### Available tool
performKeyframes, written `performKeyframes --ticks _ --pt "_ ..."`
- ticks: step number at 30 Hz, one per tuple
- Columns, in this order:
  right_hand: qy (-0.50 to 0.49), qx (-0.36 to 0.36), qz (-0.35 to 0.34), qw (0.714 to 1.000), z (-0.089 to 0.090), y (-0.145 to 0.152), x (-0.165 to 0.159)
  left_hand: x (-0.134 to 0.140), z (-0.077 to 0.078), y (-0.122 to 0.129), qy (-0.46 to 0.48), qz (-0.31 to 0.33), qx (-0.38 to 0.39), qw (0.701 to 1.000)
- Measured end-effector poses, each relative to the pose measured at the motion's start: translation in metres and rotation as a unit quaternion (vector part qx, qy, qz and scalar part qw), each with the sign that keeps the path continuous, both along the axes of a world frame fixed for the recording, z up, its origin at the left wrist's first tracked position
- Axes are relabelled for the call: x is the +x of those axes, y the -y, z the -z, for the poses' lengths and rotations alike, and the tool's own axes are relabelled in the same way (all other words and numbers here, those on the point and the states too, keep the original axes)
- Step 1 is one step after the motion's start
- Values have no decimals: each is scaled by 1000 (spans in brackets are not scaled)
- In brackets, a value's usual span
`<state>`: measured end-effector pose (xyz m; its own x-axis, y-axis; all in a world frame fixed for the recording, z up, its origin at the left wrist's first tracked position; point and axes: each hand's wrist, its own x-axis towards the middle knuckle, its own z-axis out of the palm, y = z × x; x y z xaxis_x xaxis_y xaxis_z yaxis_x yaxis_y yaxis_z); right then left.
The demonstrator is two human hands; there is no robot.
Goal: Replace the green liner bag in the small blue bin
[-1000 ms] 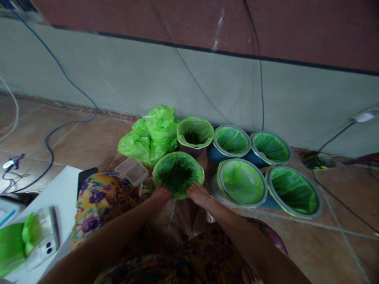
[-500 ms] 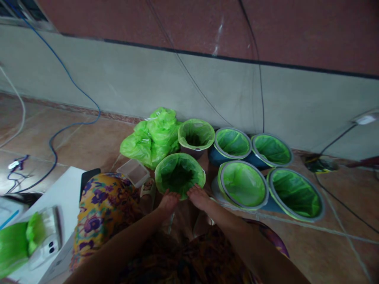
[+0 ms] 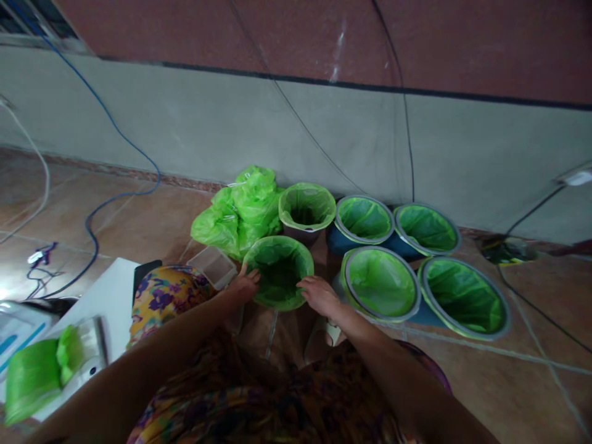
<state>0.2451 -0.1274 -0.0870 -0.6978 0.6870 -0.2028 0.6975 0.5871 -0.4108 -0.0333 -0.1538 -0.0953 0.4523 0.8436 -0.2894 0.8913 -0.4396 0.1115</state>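
Observation:
Between my feet stands a trash bin lined with a green trash bag (image 3: 279,299), the bag's edge folded over the rim. At the left side of that rim is my left hand (image 3: 245,285), its fingers curled over the bag edge. My right hand (image 3: 319,294) grips the right side the same way, fingertips just inside the rim. The inside of the bin is dark. Right behind it stands another lined bin (image 3: 306,227). To its left, several filled green bags (image 3: 252,206) lie heaped against the wall, with a clear plastic container (image 3: 213,265) in front.
On the right stand several blue bins with grey rings and green liners, among them a front one (image 3: 382,283) and a far-right one (image 3: 465,299). A white surface at lower left bears a green bag pack (image 3: 34,376). A blue cable (image 3: 115,197) crosses the floor.
My hands have moved apart, from the near edge of the bin's rim to its left and right sides. The view has shifted slightly.

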Motion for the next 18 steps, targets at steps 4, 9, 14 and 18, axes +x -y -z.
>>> performKeyframes --ticks 4,9,14,18 --pt "2 9 -48 999 4 11 -8 14 -24 7 -35 -64 23 997" --pt "37 14 -88 995 21 25 -24 59 -20 44 16 -62 -39 997" --pt "72 15 -98 992 41 25 -22 72 4 53 -10 -61 -73 995" --pt "86 4 -96 992 50 15 -16 60 14 49 -9 -58 -84 995"
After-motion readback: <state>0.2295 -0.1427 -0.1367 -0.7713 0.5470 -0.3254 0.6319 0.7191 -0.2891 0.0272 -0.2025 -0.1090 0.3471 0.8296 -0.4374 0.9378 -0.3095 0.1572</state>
